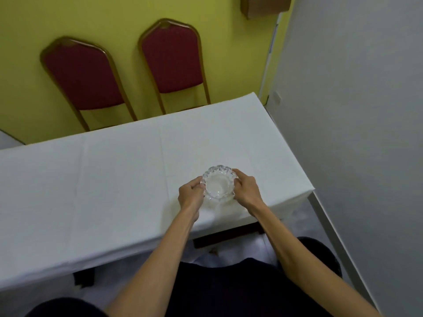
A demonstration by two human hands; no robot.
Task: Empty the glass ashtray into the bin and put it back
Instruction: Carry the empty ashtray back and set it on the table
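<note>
A round cut-glass ashtray (218,182) with a scalloped rim sits upright on the white tablecloth (114,179), near the table's right end. Its bowl looks clear, with nothing visible inside. My left hand (191,196) grips its left rim with curled fingers. On the other side, my right hand (247,189) grips the right rim. Whether the ashtray rests on the cloth or hovers just above it I cannot tell. No bin is in view.
Two red padded chairs (84,76) (174,56) with gold frames stand against the yellow wall behind the table. A grey wall (354,133) runs close along the table's right end. A wooden box (265,5) hangs high on the wall.
</note>
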